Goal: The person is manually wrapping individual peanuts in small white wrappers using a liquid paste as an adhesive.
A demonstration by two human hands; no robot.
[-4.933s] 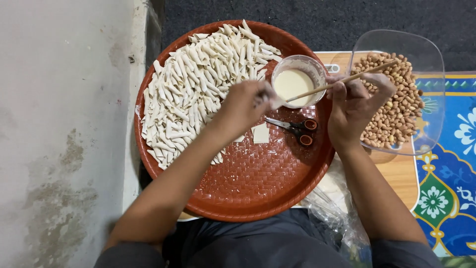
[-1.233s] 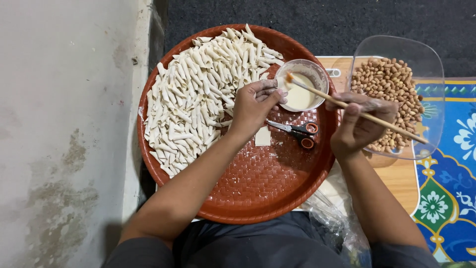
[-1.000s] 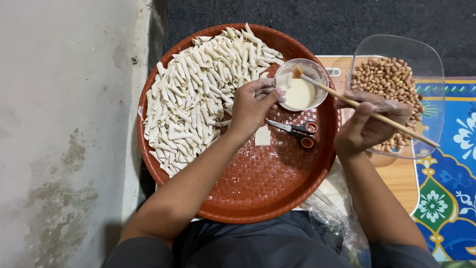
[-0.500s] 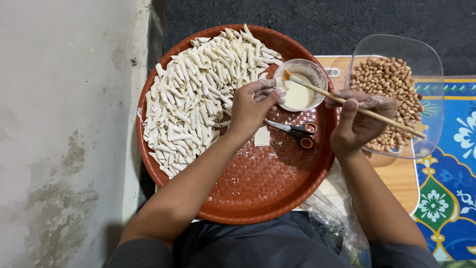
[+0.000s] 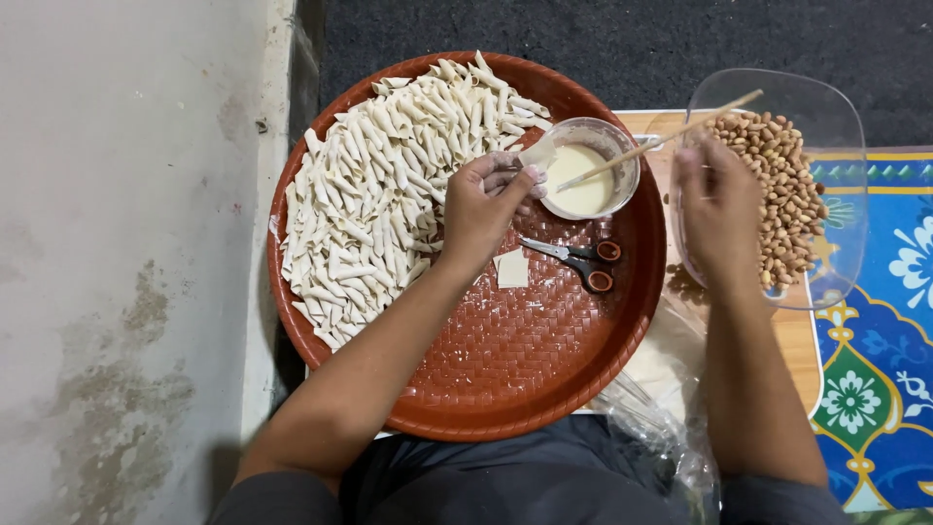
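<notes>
The left hand (image 5: pixel 486 199) pinches a small pale wrapper square (image 5: pixel 537 154) at the rim of the small bowl (image 5: pixel 622 156) of creamy paste, at the woven red-brown tray's (image 5: pixel 544 369) two o'clock. The right hand (image 5: pixel 717 209), fingers closed on a thin wooden stick (image 5: pixel 661 141), holds it with the long axis running from two o'clock down to eight, tip in the paste. Scissors (image 5: pixel 581 261) and a loose square (image 5: pixel 511 269) lie just below; rolled pastry sticks (image 5: pixel 379 194) heap at ten o'clock; a clear tub of peanuts (image 5: pixel 777 175) stands at three.
</notes>
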